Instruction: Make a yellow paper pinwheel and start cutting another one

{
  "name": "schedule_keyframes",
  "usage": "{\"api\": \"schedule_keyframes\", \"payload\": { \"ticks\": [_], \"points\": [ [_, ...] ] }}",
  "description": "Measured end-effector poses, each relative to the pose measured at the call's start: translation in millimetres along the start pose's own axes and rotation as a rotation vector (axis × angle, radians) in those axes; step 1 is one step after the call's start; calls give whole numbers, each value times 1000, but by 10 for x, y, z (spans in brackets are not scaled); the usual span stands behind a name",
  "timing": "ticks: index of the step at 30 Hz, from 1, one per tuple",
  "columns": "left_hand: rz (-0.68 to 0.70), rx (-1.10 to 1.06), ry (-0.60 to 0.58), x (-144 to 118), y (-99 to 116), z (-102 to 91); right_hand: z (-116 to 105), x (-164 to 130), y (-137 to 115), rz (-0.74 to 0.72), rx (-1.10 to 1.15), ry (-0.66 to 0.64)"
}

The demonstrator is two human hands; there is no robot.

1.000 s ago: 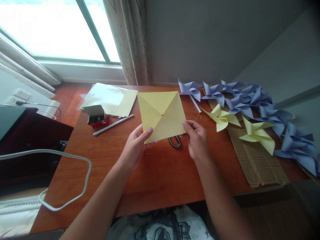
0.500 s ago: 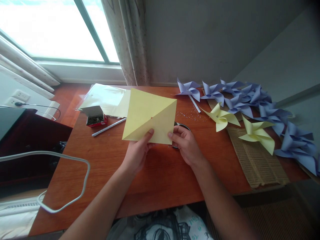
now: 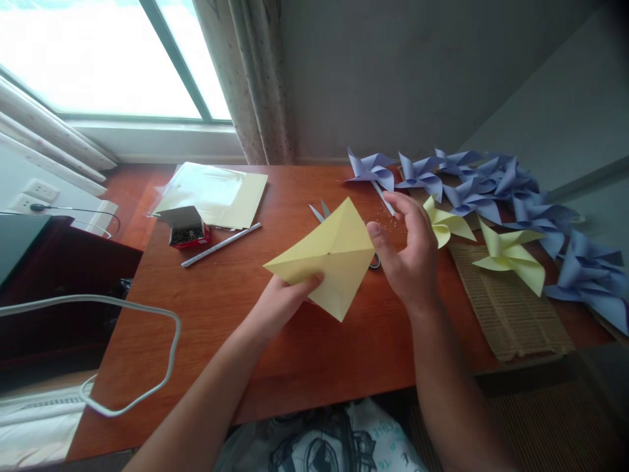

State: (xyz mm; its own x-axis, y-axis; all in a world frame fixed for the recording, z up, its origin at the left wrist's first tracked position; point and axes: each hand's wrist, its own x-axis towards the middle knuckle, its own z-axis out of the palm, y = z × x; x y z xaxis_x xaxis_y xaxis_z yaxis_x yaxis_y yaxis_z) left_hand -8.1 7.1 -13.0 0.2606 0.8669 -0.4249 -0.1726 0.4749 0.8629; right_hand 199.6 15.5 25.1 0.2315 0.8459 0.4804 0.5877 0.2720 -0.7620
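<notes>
My left hand (image 3: pixel 282 303) pinches the creased yellow paper square (image 3: pixel 328 259) above bare wooden tabletop (image 3: pixel 304 354); my right hand (image 3: pixel 410 252), fingers spread, touches its right corner.

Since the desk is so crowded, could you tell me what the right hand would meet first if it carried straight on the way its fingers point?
Probably the white stick of the blue pinwheel, just beyond the right hand; depth is uncertain.

Left hand (image 3: pixel 282 301) pinching, right hand (image 3: pixel 410 255) open
</notes>
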Motion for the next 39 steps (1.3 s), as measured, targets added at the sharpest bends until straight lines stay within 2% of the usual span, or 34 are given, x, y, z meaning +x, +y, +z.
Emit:
{"api": "schedule_keyframes", "payload": {
  "ticks": [2,4,6,9,12,20,26,30,32,34,36,39],
  "points": [
    [26,28,-65,-12,4,13,-14,115,-93,40,100,-146],
    [42,38,-89,-21,17,28,29,220,-124,176,280,-314],
    [41,29,-81,-27,31,34,98,299,-94,269,379,-390],
    [34,-33,-72,-33,42,22,181,358,-7,318,376,-383],
    [-3,-114,-119,-42,46,8,214,379,56,346,355,-385],
    [-56,-202,-159,-96,125,35,256,419,104,494,426,-484],
    [0,-93,-240,-96,150,-12,309,461,154,486,436,-451],
    [-29,57,-290,-96,147,-36,347,509,193,461,469,-441],
    [-18,55,-263,-93,151,-38,329,520,240,439,472,-399],
    [29,-11,-166,-83,162,-42,271,496,306,387,378,-307],
    [85,-98,-30,-66,185,-54,186,414,365,322,146,-219],
    [134,-228,104,-37,236,-74,79,180,378,204,-210,-279]
  ]
}}
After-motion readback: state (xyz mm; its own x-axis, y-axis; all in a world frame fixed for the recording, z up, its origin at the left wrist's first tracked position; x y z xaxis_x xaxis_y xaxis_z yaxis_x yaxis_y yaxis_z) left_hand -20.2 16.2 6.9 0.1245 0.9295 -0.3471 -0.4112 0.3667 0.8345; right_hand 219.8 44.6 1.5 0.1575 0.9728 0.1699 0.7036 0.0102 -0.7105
